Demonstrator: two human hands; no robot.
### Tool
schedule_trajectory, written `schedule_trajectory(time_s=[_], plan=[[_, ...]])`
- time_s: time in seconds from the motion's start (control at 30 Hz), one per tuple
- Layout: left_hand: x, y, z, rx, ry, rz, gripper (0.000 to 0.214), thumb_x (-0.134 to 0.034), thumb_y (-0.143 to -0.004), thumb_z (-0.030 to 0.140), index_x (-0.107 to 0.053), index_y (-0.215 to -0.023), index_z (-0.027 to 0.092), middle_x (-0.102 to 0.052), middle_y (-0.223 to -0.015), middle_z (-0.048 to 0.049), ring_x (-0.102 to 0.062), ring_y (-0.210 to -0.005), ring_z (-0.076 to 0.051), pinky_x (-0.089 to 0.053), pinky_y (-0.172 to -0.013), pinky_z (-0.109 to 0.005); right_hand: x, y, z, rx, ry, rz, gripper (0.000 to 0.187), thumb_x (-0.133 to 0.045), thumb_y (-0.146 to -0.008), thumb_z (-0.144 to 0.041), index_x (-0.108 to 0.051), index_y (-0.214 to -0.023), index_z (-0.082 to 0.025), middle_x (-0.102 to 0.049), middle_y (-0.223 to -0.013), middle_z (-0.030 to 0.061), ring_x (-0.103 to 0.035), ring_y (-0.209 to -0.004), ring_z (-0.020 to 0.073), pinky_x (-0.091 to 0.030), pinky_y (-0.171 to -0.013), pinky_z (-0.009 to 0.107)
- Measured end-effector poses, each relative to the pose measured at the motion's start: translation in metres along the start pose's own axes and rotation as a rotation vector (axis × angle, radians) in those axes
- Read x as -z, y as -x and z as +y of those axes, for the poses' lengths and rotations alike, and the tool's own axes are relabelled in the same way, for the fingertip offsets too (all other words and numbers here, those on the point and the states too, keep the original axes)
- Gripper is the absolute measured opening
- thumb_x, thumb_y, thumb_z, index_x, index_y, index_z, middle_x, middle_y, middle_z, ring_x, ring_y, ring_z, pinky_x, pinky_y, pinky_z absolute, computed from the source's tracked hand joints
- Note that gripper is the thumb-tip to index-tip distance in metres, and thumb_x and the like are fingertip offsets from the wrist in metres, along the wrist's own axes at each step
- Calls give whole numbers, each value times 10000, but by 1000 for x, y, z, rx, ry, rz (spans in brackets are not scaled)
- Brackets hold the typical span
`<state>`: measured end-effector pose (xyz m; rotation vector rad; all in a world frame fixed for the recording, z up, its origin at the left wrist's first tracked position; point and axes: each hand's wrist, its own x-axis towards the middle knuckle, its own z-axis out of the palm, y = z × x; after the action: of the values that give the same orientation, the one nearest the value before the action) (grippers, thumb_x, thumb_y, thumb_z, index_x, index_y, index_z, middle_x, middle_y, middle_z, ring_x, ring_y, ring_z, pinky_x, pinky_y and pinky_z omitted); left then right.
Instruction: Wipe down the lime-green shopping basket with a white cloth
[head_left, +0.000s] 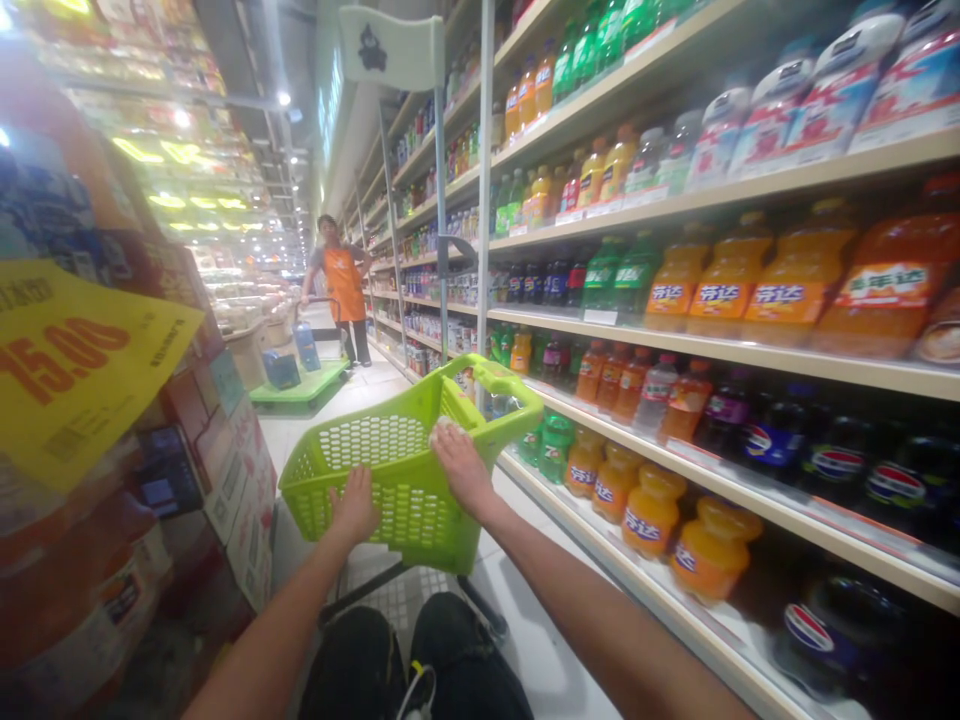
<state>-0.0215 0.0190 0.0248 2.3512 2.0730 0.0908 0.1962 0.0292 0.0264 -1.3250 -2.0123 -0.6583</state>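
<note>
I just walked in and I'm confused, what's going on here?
Someone has both hands on a green shopping cart. The left hand touches its side, and the right hand is near its handle. Drink bottles fill shelves on the right. Farther off, a person in an orange apron stands beside a flat green trolley.

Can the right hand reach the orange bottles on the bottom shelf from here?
Probably yes, with a lean: the right hand is on the green cart, but nothing visible blocks the way to the orange bottles.
</note>
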Motion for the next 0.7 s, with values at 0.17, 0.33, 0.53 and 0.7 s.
schedule_trajectory(time_s=[0.17,0.33,0.53,0.7], plan=[[0,2,-2,-26,-11,5,738,-426,-724,197,-153,-1404,107,-58,-1498,-110,-61,-1374,-258,-147,-1062,-567,9,2,8,8,-42,6,486,-338,-796,8,-507,-1233,-120,-428,-1359,136,-276,-1318,232,-304,-1024,463],[-3,4,0,-34,-15,27,727,-423,-730,179,-157,-1402,95,-51,-1499,-98,-60,-1376,-248,-144,-1064,-566,23,2,36,-139,-11,97,499,-332,-792,14,-488,-1250,-109,-395,-1378,153,-205,-1345,243,-280,-1030,502],[-7,7,-4,-47,-24,57,732,-437,-724,164,-168,-1402,106,-54,-1498,-96,-86,-1374,-240,-139,-1070,-554,-3,14,-3,149,-95,72,490,-341,-799,12,-513,-1233,-136,-472,-1328,117,-206,-1347,191,-318,-1031,439],[-8,9,0,-80,-47,98,732,-408,-715,137,-163,-1403,98,-51,-1499,-87,-71,-1376,-234,-135,-1073,-547,29,14,36,-27,-41,299,533,-307,-808,5,-443,-1297,-161,-408,-1379,103,-136,-1363,195,-261,-1054,485]])
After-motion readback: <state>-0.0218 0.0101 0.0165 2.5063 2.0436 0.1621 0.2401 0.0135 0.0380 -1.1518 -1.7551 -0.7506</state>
